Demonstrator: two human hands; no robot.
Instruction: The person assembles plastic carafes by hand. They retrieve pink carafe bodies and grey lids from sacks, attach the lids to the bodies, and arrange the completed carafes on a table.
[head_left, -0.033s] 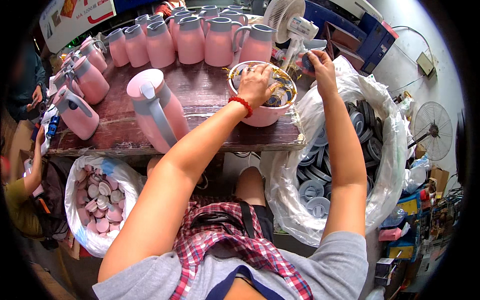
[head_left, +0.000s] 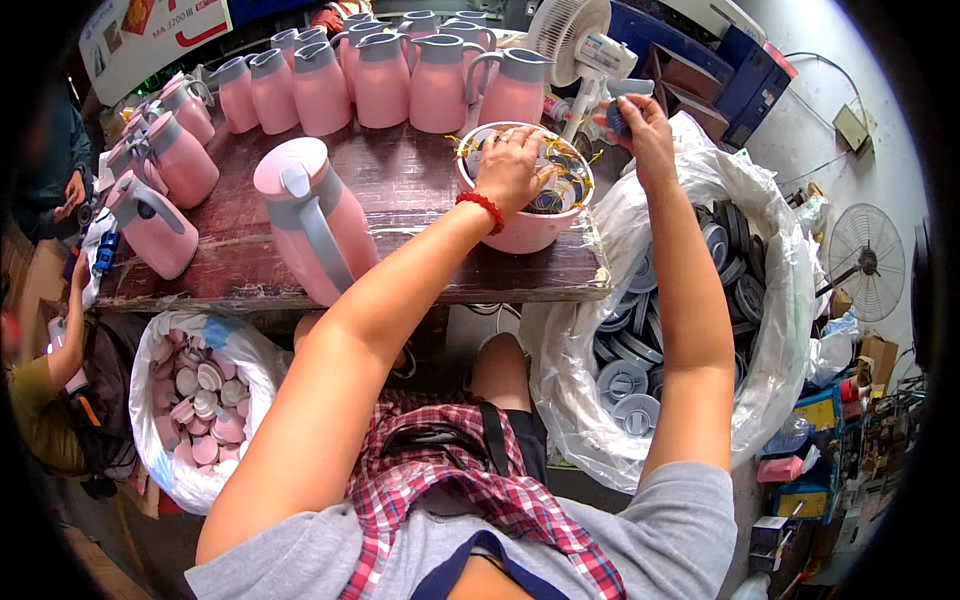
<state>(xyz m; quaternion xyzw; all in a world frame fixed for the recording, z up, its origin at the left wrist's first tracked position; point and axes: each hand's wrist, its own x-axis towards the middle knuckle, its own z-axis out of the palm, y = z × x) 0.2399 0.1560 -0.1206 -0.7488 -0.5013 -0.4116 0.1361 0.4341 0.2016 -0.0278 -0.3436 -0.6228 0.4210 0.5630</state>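
My left hand (head_left: 508, 170), a red beaded bracelet at its wrist, reaches into a pink tub (head_left: 525, 234). Its fingers look apart over the tub's contents, their tips hidden. Inside lie dark and clear small parts with yellow wire-like strands (head_left: 572, 182) poking over the rim. Raised beyond the tub, my right hand (head_left: 645, 132) is closed on a small dark blue-grey round part (head_left: 618, 120), mostly covered by the fingers. Left of my left forearm stands a pink jug (head_left: 340, 222) with a grey handle and a pink lid on top.
Pink jugs (head_left: 380, 85) without lids line the table's (head_left: 420, 215) back and left. A bag of grey lids (head_left: 560, 400) stands right; a bag of pink and white caps (head_left: 148, 420) stands left. A white fan (head_left: 565, 40) is behind. Another person's arm (head_left: 70, 335) shows left.
My right hand has shifted slightly, turning the round part a little. My left hand stays in the tub, nearly still.
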